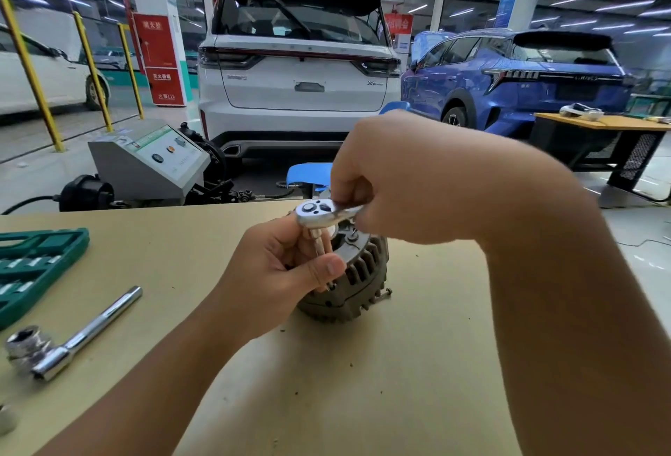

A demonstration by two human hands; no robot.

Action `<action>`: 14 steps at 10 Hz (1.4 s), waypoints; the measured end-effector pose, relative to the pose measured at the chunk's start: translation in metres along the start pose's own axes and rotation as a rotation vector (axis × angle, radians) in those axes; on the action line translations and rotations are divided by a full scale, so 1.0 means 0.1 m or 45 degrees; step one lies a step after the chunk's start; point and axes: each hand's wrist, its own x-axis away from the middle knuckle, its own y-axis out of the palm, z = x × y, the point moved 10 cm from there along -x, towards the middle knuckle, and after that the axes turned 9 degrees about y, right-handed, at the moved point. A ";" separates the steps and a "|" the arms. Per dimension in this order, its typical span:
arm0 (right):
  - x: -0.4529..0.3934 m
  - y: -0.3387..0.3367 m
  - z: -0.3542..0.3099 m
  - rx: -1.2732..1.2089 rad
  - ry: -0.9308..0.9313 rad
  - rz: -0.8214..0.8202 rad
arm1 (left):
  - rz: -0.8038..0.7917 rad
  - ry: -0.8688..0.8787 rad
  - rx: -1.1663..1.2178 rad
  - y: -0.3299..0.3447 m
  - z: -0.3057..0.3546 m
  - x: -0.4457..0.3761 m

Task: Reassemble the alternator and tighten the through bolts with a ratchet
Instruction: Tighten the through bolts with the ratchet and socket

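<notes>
I see the alternator (354,276) standing on the tan counter (417,365), near its middle. My right hand (410,179) grasps the handle of the ratchet (326,214), whose head sits above the alternator's top. My left hand (279,274) pinches the extension bar under that head, fingers curled round it. A bigger wrench (72,339) lies at the left, beside a green socket case (32,270).

On the tailgate of the white car (301,67), the badge "X6" (374,83) can be made out at its right side. White characters are carried by the red pillar sign (159,56) left of that car, but they are too blurred to be read with confidence.
</notes>
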 end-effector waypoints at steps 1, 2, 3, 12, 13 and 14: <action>-0.11 0.00 0.07 -0.087 0.074 0.096 | -0.011 -0.042 0.007 -0.01 -0.03 0.02; -0.21 0.07 0.03 -0.046 0.081 0.132 | -0.058 -0.043 -0.008 0.04 -0.03 0.02; -0.25 0.10 0.03 -0.053 0.045 0.130 | -0.101 -0.062 0.053 0.07 -0.03 0.02; 0.00 -0.02 -0.06 0.114 0.039 0.040 | 0.057 0.040 -0.158 -0.14 0.06 -0.04; -0.03 -0.01 -0.06 0.172 0.069 0.017 | 0.056 -0.046 -0.046 -0.16 -0.02 -0.04; -0.09 -0.05 -0.09 0.047 0.054 0.124 | 0.001 -0.065 -0.018 -0.12 -0.02 -0.02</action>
